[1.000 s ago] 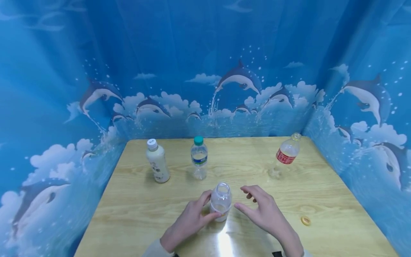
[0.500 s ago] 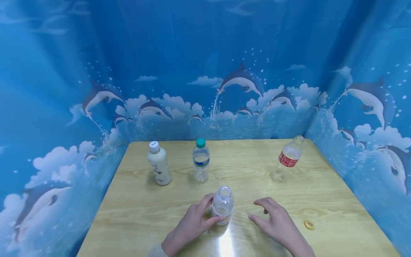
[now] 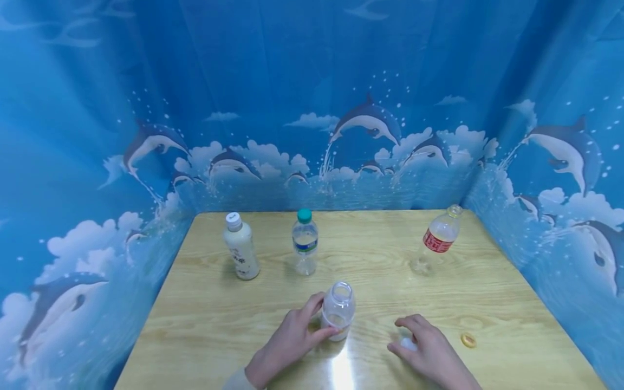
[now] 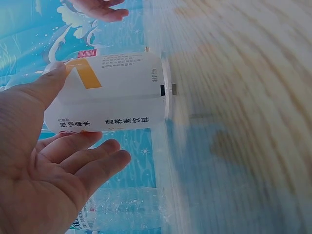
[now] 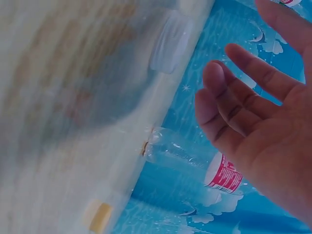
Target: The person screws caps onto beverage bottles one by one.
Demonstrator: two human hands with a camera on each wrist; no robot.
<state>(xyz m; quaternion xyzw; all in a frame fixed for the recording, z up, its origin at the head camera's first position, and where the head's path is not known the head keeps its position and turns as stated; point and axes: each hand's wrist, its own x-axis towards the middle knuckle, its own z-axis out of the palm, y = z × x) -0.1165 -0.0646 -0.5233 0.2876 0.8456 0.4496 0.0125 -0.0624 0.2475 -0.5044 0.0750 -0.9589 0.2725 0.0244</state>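
My left hand [image 3: 292,333] holds a clear, uncapped plastic bottle [image 3: 340,303] upright on the table, thumb on one side and fingers on the other. In the left wrist view, the bottle's white label [image 4: 114,92] carries an orange mark and dark print. My right hand [image 3: 429,346] is held over a white bottle cap [image 3: 408,344], its fingers loosely bent. In the right wrist view, a gap shows between that hand's fingers [image 5: 243,92] and the cap [image 5: 171,41] on the table.
Toward the back of the wooden table [image 3: 195,325] stand a white bottle [image 3: 242,252], a green-capped clear bottle [image 3: 305,244] and an uncapped red-labelled bottle [image 3: 439,238]. A yellow cap [image 3: 468,340] lies right of my right hand. Dolphin-printed blue curtains [image 3: 292,81] surround the table.
My right hand has moved right and toward the near edge, away from the bottle, and the white cap now shows beneath it. The left hand keeps holding the bottle.
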